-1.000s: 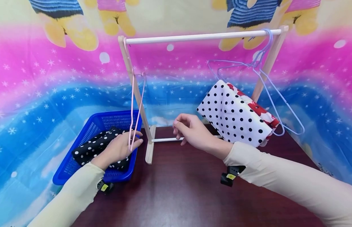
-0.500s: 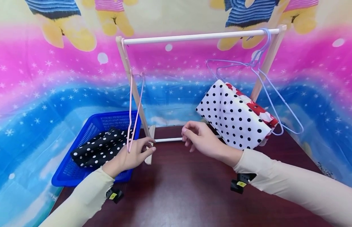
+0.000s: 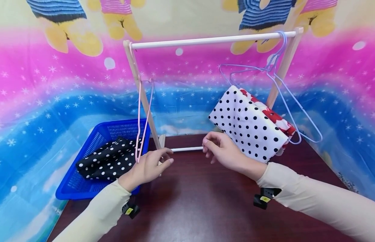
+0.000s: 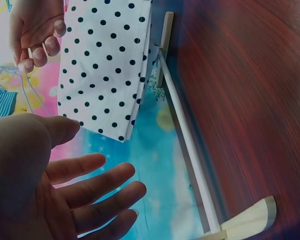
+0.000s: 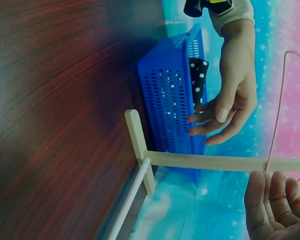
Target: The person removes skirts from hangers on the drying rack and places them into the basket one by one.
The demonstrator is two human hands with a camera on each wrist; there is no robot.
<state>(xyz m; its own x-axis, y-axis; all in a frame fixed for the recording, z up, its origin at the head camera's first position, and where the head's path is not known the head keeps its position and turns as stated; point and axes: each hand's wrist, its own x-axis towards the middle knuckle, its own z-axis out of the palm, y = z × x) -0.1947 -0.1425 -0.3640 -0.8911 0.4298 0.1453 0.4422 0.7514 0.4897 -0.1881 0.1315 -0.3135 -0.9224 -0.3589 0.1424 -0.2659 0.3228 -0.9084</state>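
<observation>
My left hand (image 3: pixel 149 166) hovers over the table with loosely bent fingers and nothing in it, just right of the blue basket (image 3: pixel 64 188). The lower end of a pink hanger (image 3: pixel 139 131) overlaps that hand in the head view. My right hand (image 3: pixel 222 151) is held up with relaxed, slightly curled fingers, also holding nothing. Behind it, a white cloth with black dots (image 3: pixel 247 124) hangs on a blue-purple hanger (image 3: pixel 284 94), beside a red-flowered cloth (image 3: pixel 273 116). In the basket lies a black cloth with white dots (image 3: pixel 108 161).
A wooden rack with a white top rail (image 3: pixel 205 41) stands on the dark red table (image 3: pixel 187 201). Its lower bar (image 3: pixel 187 149) runs low behind both hands. A printed fabric backdrop (image 3: pixel 181 94) closes off the back and sides.
My left hand has moved right, from over the basket's edge beside the pink hanger to over the table. My right hand has shifted right and slightly down.
</observation>
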